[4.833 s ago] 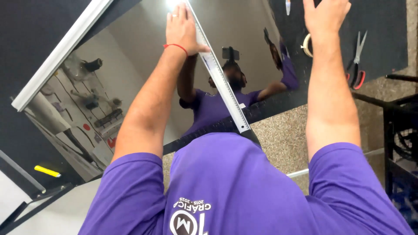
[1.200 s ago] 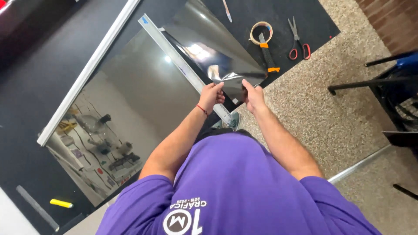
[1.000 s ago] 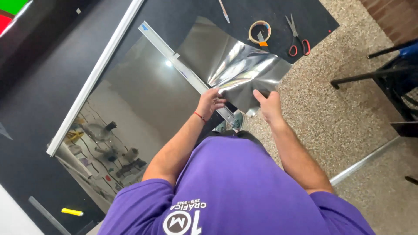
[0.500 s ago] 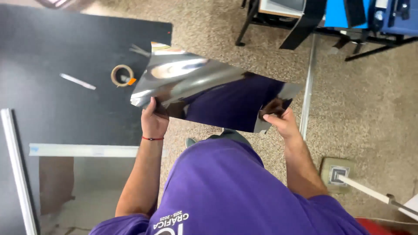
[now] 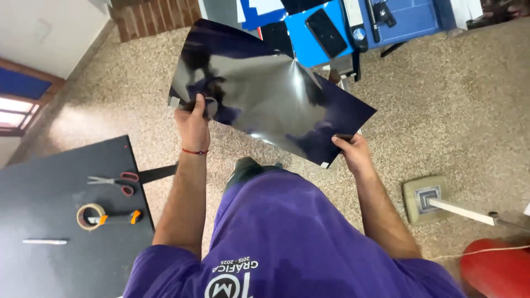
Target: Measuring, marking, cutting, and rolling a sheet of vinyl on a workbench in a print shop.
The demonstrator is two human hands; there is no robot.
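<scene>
Two hands pinch one glossy film (image 5: 270, 91) (slightly bowed): left hand (image 5: 192, 122) at its near-left corner, right hand (image 5: 354, 153) at its near-right, long axis between them.

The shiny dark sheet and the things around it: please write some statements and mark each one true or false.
1. Both hands hold the shiny dark sheet. True.
2. The left hand wears a glove. False: it is bare, with a red string at the wrist.
3. The scissors lie on the dark mat. True.
4. The tape roll hangs on the right hand. False: it lies on the mat.
</scene>
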